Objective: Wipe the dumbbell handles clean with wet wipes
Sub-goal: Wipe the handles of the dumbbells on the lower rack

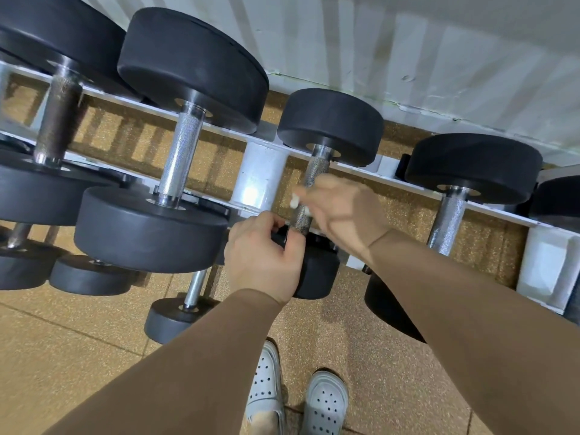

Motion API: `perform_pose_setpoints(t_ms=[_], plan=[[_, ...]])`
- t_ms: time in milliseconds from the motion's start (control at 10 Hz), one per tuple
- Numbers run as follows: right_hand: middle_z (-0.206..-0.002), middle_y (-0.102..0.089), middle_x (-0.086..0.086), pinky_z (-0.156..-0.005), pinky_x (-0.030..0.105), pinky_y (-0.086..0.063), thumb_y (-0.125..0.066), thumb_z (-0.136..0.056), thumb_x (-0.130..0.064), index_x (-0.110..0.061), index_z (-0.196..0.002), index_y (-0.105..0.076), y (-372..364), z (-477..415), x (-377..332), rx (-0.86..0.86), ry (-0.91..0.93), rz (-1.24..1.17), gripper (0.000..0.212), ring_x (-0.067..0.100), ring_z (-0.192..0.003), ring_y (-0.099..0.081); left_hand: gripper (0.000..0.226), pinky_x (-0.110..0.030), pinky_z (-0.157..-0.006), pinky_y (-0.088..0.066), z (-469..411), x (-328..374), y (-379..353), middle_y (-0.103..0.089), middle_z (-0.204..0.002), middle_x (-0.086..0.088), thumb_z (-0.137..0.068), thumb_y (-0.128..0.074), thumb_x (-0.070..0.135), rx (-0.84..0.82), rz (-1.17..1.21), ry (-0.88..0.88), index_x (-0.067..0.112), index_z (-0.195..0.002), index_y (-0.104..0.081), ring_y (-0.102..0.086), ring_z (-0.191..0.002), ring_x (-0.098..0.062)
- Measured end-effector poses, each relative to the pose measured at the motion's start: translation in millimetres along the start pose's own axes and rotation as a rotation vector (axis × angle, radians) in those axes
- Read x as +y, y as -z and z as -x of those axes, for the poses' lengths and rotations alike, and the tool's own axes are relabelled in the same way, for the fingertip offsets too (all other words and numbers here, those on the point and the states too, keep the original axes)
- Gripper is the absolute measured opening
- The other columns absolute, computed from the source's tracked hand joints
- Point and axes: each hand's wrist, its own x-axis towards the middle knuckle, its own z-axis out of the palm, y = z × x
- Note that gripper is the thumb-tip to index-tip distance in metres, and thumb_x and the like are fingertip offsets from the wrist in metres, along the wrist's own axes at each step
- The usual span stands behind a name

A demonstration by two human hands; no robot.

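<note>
The small black rubber-headed dumbbell (pixel 331 127) lies across the white metal rack (pixel 260 177) at centre frame, its far head toward the upper edge and its near head toward the lower edge. Its knurled steel handle (pixel 317 169) runs between the two rack rails.

Right hand (pixel 343 215): at centre frame, slightly blurred, fingers curled round the lower half of the knurled steel handle. It clamps a white wet wipe (pixel 296 200) against the handle; only a small part of the wipe shows at the left edge of the hand.

Left hand (pixel 263 255): just below and left of the right hand, fingers curled over the rim of the dumbbell's near head, grasping it. The two hands are close but not touching. Both arms wear brown sleeves (pixel 188 365).

Adjacent items on the rack:
- A large black dumbbell with a bright steel handle (pixel 182 155), left of centre.
- A large black dumbbell with a darker handle (pixel 59 117), at the far left.
- A medium black dumbbell (pixel 474 167), at the right.

Smaller black dumbbells (pixel 91 274) sit on a lower level at the lower left. The tan speckled floor (pixel 62 340) fills the lower frame. Two white perforated clogs (pixel 326 403) stand at lower centre. A white wall (pixel 439 58) occupies the upper right.
</note>
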Motion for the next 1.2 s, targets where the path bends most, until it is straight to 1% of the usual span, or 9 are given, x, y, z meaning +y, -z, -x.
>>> perform_pose_setpoints(t_ms=[100, 300, 400, 500, 600, 700, 900, 1100, 1200], plan=[[-0.078, -0.051, -0.008, -0.069, 0.036, -0.049, -0.049, -0.096, -0.036, -0.042, -0.103, -0.07, 5, -5, -3, 0.148, -0.141, -0.143, 0.023, 0.023, -0.073, -0.053, 0.039, -0.044, -0.079, -0.05, -2, -3, -1, -0.065, -0.08, 0.001, -0.078, -0.045, 0.051, -0.007, 0.012, 0.009, 0.019, -0.084, -0.066, -0.06, -0.089, -0.028], [-0.106, -0.067, 0.004, -0.081, 0.02, -0.039, -0.045, -0.099, -0.02, -0.013, -0.133, -0.063, -8, 26, -7, -0.057, 0.071, -0.11, 0.039, 0.018, -0.098, -0.059, 0.037, -0.046, -0.077, -0.05, -2, -4, -2, -0.065, -0.077, 0.001, -0.079, -0.046, 0.05, -0.002, 0.024, -0.012, 0.018, -0.082, -0.065, -0.061, -0.084, -0.03], [-0.096, -0.054, -0.022, -0.085, 0.007, -0.031, -0.042, -0.098, -0.037, -0.024, -0.121, -0.069, -9, 26, 7, -0.103, 0.153, -0.128, 0.038, -0.006, -0.092, -0.054, 0.037, -0.046, -0.078, -0.05, -2, -4, -2, -0.065, -0.078, 0.001, -0.079, -0.046, 0.05, 0.009, 0.018, -0.013, 0.019, -0.082, -0.065, -0.062, -0.085, -0.03], [-0.079, -0.045, -0.019, -0.074, 0.021, -0.041, -0.053, -0.096, -0.037, -0.047, -0.077, -0.055, 2, 14, -5, 0.003, 0.119, -0.026, 0.022, -0.002, -0.072, -0.044, 0.037, -0.046, -0.077, -0.05, -2, -3, -1, -0.065, -0.077, 0.0, -0.078, -0.046, 0.05, 0.005, 0.024, -0.007, 0.019, -0.082, -0.066, -0.062, -0.085, -0.031], [-0.073, -0.047, 0.0, -0.063, 0.039, -0.046, -0.06, -0.095, -0.034, -0.022, -0.073, -0.06, 6, 2, -5, 0.184, -0.02, -0.09, 0.025, 0.017, -0.066, -0.048, 0.036, -0.045, -0.078, -0.05, -2, -3, -2, -0.065, -0.078, 0.0, -0.077, -0.046, 0.05, 0.006, 0.011, 0.0, 0.02, -0.082, -0.065, -0.061, -0.086, -0.03], [-0.088, -0.06, 0.0, -0.07, 0.032, -0.05, -0.058, -0.094, -0.02, -0.013, -0.109, -0.075, 7, 4, -12, 0.276, -0.121, -0.168, 0.024, 0.019, -0.076, -0.059, 0.032, -0.045, -0.078, -0.05, -2, -3, -2, -0.064, -0.077, 0.0, -0.077, -0.046, 0.049, 0.002, 0.007, 0.005, 0.022, -0.08, -0.063, -0.06, -0.086, -0.03], [-0.076, -0.044, -0.024, -0.072, 0.02, -0.046, -0.062, -0.093, -0.016, -0.032, -0.129, -0.066, -2, 27, -23, 0.146, -0.113, -0.319, 0.04, 0.002, -0.071, -0.046, 0.032, -0.045, -0.078, -0.05, -3, -3, -2, -0.064, -0.076, 0.001, -0.078, -0.047, 0.048, 0.013, 0.006, -0.009, 0.021, -0.079, -0.063, -0.06, -0.085, -0.031], [-0.081, -0.058, -0.01, -0.074, 0.017, -0.047, -0.067, -0.091, -0.015, -0.016, -0.108, -0.078, -2, -3, -9, 0.386, -0.177, -0.297, 0.02, 0.006, -0.074, -0.055, 0.03, -0.044, -0.077, -0.05, -2, -4, -3, -0.064, -0.075, 0.001, -0.077, -0.047, 0.048, 0.007, 0.003, 0.012, 0.022, -0.079, -0.063, -0.06, -0.085, -0.03], [-0.082, -0.058, -0.011, -0.069, 0.016, -0.044, -0.073, -0.089, -0.018, -0.017, -0.107, -0.078, -8, 14, -14, 0.297, -0.181, -0.357, 0.019, 0.003, -0.073, -0.054, 0.03, -0.045, -0.078, -0.05, -2, -3, -2, -0.064, -0.076, 0.001, -0.077, -0.047, 0.048, 0.004, 0.004, 0.011, 0.023, -0.079, -0.063, -0.06, -0.086, -0.03]])
